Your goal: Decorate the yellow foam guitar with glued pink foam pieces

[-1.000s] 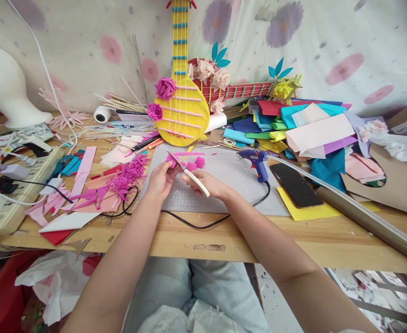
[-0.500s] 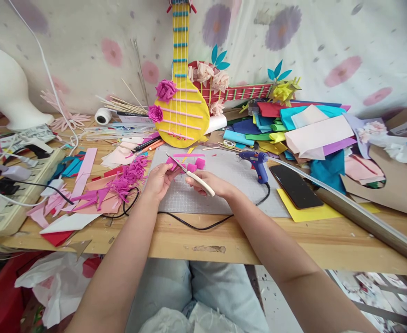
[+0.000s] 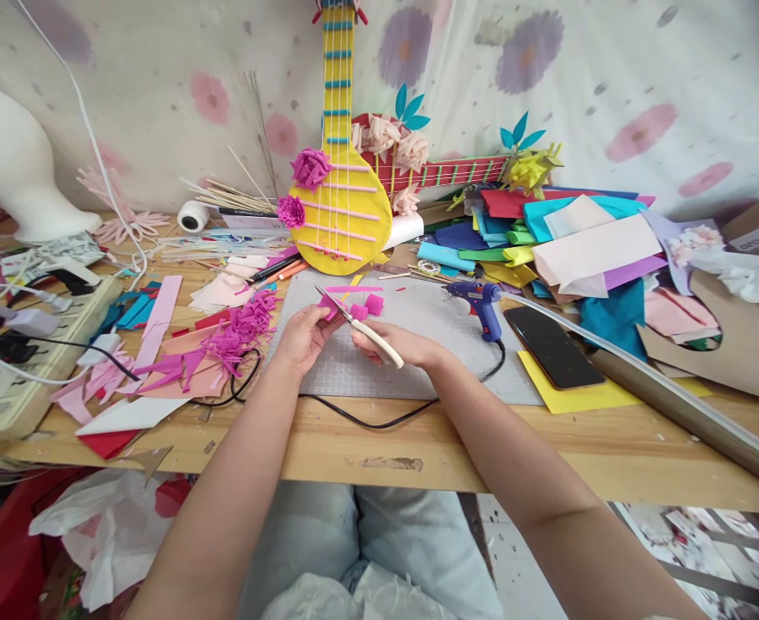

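My left hand (image 3: 306,337) is closed on a small magenta paper piece (image 3: 331,307), pinched between thumb and fingers. My right hand (image 3: 400,342) grips white-handled scissors (image 3: 377,338), whose blades lie over that piece. Just beyond the hands, rolled bits of magenta paper (image 3: 374,304) and a thin magenta strip rest on the grey cutting mat (image 3: 411,379). A blue glue gun (image 3: 477,306) stands at the mat's right side. Farther back leans a yellow paper-covered lute (image 3: 341,211) with magenta flowers.
Fringed magenta paper (image 3: 243,327) and scraps lie to the left, beside a power strip (image 3: 43,362). On the right are a phone (image 3: 555,347) on yellow paper, a long tube (image 3: 689,413) and heaped coloured paper (image 3: 592,245). A black cord (image 3: 372,424) crosses the front.
Both hands, the scissors and the magenta piece have shifted very slightly right. The view itself has moved a little; the things on the table stay where they were.
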A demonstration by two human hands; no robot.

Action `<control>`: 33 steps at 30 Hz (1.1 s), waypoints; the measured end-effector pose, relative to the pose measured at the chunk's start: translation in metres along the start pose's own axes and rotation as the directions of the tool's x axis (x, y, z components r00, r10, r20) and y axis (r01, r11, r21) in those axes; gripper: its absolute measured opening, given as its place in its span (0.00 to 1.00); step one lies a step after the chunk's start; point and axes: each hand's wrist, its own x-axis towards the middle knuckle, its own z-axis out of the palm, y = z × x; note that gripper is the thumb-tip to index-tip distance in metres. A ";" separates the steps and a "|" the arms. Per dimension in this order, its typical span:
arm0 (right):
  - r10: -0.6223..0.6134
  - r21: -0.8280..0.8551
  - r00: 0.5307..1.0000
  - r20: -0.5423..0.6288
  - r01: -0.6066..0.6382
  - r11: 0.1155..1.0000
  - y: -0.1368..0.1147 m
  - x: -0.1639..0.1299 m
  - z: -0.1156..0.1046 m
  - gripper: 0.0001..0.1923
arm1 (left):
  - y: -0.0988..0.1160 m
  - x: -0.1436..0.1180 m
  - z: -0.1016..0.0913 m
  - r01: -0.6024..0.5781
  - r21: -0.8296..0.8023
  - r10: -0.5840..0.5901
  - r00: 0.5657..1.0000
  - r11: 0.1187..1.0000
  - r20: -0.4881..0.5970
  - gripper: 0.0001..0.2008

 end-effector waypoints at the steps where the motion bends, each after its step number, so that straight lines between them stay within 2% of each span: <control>1: 0.012 0.000 1.000 -0.010 -0.012 1.000 0.001 0.000 0.000 0.27 | 0.000 0.000 0.000 -0.006 0.000 0.006 1.000 1.000 0.001 0.04; 9: 0.044 -0.001 0.999 -0.012 -0.044 0.999 0.002 0.001 -0.001 0.28 | 0.004 0.000 -0.003 -0.024 0.017 0.024 1.000 1.000 0.019 0.05; 12: 0.028 0.011 0.999 0.030 -0.028 1.000 0.003 0.002 -0.001 0.27 | 0.006 0.000 -0.006 -0.015 0.013 0.015 1.000 1.000 0.013 0.05; 17: 0.036 0.012 0.986 0.165 -0.038 0.999 0.000 0.006 -0.001 0.26 | 0.021 0.003 -0.012 0.098 0.063 -0.097 0.995 0.993 -0.022 0.06; 23: 0.054 0.011 0.976 0.210 -0.058 0.998 -0.008 0.017 0.003 0.26 | 0.046 0.005 -0.015 0.225 0.184 -0.219 0.974 0.957 -0.051 0.07; 33: 0.096 0.099 0.976 0.194 -0.117 0.988 -0.010 0.029 0.010 0.29 | 0.060 0.004 -0.020 0.247 0.182 -0.222 0.964 0.952 -0.146 0.08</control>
